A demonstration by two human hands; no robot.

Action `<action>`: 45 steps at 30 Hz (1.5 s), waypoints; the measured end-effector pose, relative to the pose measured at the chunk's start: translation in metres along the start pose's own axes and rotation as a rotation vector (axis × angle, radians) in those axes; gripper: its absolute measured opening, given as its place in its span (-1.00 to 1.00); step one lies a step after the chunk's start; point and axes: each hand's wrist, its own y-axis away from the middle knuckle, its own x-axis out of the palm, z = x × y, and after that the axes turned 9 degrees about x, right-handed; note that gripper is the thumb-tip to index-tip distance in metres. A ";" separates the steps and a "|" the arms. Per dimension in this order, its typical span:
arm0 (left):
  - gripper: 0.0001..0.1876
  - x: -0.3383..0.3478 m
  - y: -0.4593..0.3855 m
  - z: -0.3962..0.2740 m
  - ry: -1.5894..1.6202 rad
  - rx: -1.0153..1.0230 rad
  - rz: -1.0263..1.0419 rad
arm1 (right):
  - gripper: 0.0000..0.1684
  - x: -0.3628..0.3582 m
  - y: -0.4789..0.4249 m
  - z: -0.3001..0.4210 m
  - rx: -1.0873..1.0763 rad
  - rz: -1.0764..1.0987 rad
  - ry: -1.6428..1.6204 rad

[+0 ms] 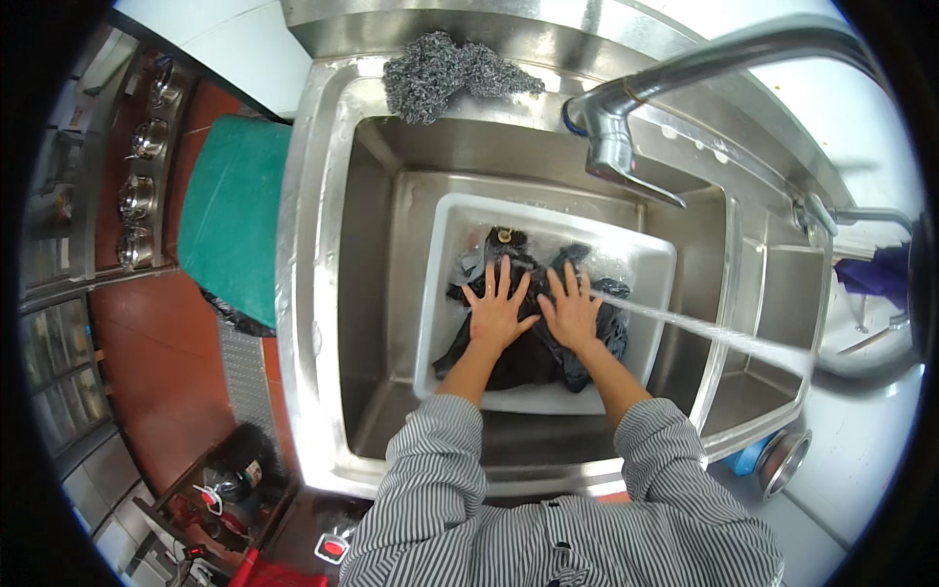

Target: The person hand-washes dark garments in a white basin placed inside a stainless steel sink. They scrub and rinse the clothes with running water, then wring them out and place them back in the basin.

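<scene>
A white plastic tub [666, 271] stands in a stainless steel sink basin [374, 220]. Dark wet cloths [513, 363], black and dark grey, lie in water inside it. My left hand [499, 304] rests flat on the cloths with its fingers spread. Close to its right, my right hand [572, 308] also presses on the cloths, fingers apart. A gold-coloured round piece [504, 235] shows on the dark cloth beyond my left hand. From the right, a stream of water [704, 326] reaches the tub beside my right hand.
Steel wool scourers [429, 77] lie on the sink's back ledge. A chrome faucet [612, 139] overhangs the basin's back right. A smaller basin [785, 293] adjoins at right, with a metal bowl [785, 462] below it. At left are a green board [235, 220] and shelved pots [136, 198].
</scene>
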 end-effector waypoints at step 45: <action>-0.56 -0.037 -0.079 0.050 0.515 -0.413 0.111 | -0.55 0.010 -0.039 0.015 0.656 -0.050 -0.593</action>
